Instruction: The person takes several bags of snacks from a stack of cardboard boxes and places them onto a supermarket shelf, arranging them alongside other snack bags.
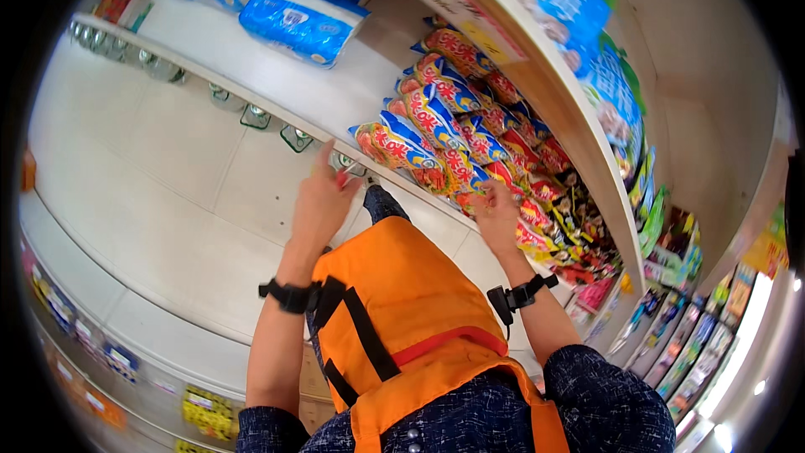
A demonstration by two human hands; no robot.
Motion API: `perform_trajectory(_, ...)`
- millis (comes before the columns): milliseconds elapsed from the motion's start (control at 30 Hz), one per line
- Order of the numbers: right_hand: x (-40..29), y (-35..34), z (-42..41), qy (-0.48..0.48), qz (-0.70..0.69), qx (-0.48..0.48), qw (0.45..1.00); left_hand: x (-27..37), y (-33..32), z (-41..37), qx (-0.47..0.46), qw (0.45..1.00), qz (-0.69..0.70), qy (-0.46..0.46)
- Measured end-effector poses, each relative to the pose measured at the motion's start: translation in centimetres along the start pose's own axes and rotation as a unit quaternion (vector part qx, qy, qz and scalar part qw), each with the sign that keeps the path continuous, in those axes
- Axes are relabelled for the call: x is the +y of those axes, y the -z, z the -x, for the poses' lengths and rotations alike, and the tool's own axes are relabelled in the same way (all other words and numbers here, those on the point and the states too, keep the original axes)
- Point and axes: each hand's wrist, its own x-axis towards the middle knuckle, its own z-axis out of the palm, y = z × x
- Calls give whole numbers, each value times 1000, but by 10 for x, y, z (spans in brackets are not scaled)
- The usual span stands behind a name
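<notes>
My left hand [326,201] is raised over the aisle floor with its index finger pointing up. It holds a small red object [343,178] with a pale, thin end, too blurred to name. Loosely curled and slightly blurred, my right hand [497,214] is in front of the shelf edge, close to the stacked snack bags [434,116]. Nothing shows between its fingers; whether a fingertip touches a bag cannot be made out. These bags are red, yellow and blue, and lie in leaning rows on a white shelf [314,85].
Blue tissue packs [302,22] lie farther left on this shelf. Glass jars [255,116] stand below its edge. An upper shelf board [553,94] with blue bags [566,6] overhangs on the right. Dark small packets [578,214] fill the near right. Another shelf [138,308] curves along the lower left.
</notes>
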Motion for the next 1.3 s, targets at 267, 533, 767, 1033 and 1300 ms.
perform_trajectory(267,5,-60,-10,20,113,-135,984,-34,102,105,6,993,-22,117)
perform_trajectory(533,93,-67,79,-32,-2,9,999,-34,160,160,5,990,-39,138)
perform_trajectory(767,178,11,101,-359,33,21,933,-15,160,188,24,987,-73,141)
perform_trajectory(1033,253,2,36,-191,-154,82,966,-3,128,241,46,978,-55,197)
perform_trajectory(1300,256,64,41,-221,3,-68,973,74,20,223,-6,976,-133,171)
